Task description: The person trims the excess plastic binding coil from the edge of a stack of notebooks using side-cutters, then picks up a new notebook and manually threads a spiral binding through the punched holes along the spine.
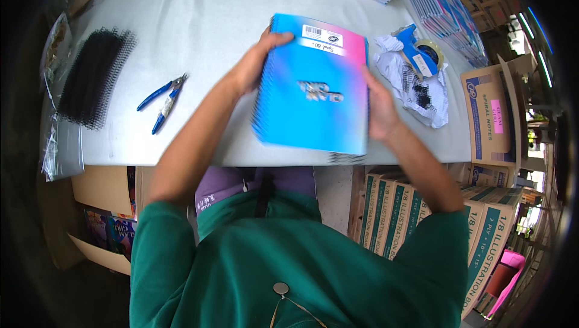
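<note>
Between my two hands I hold a blue and pink spiral notebook (307,117), its cover print upside down and its black coil along the left side. It looks thick, and I cannot tell whether more than one is in the hold. My left hand (256,63) is closed on the upper left edge, thumb on the cover. On the right edge my right hand (381,108) grips with its thumb near the front, the other fingers hidden behind. Dark coil ends (347,158) show blurred below the lower right corner.
On the white table (193,44), blue-handled cutters (163,102) and a pile of black coils (96,78) lie left. Right are crumpled paper (437,108) and a blue tape dispenser (416,50). Notebook stacks (437,11) stand at the back right, cardboard boxes (488,114) beside the table.
</note>
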The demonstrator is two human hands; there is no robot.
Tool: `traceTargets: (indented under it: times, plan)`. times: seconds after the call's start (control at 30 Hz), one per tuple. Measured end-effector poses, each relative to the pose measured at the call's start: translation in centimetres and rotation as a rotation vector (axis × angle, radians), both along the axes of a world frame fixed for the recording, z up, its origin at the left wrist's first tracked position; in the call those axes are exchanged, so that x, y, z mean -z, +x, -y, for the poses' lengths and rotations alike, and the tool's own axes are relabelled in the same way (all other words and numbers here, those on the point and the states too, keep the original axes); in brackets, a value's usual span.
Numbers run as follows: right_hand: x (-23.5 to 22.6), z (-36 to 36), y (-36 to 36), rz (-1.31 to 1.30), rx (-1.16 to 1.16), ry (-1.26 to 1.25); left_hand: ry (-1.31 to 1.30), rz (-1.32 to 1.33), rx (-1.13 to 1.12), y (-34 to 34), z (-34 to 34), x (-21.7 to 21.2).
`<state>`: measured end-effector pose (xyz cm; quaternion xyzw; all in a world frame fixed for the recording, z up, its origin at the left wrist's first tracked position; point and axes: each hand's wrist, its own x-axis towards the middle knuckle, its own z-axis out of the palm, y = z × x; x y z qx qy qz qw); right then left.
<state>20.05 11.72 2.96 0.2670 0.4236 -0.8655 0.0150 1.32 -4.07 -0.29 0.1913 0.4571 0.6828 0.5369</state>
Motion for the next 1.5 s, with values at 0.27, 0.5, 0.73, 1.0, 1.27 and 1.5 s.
traceTargets:
  times: [0.27, 0.5, 0.73, 1.0, 1.27, 1.5]
  plan:
    - [-0.5, 7.0, -1.4, 0.040, 0.431, 0.150, -0.019, -0.107, 0.050, -4.9, -0.1, 0.0]
    - [3.0, -7.7, -3.9, -0.080, -0.061, 0.188, 0.021, -0.236, -0.496, 6.4, 9.6, 3.4]
    - [3.5, -5.4, -3.1, -0.173, -0.087, 0.142, -0.017, 0.039, -0.620, 9.0, 4.7, 1.4]
    - [4.3, 5.0, 3.8, -0.328, 0.462, 0.094, -0.091, -0.069, -0.092, -0.3, 2.3, -1.1]
    - [5.6, 7.8, 2.0, -0.589, 0.841, 0.831, -0.016, -0.420, -0.230, -3.2, 6.1, 0.8]
    - [8.1, 7.1, 1.4, -0.468, 0.788, 1.065, 0.007, -0.615, -0.940, 6.8, 7.1, 4.4]
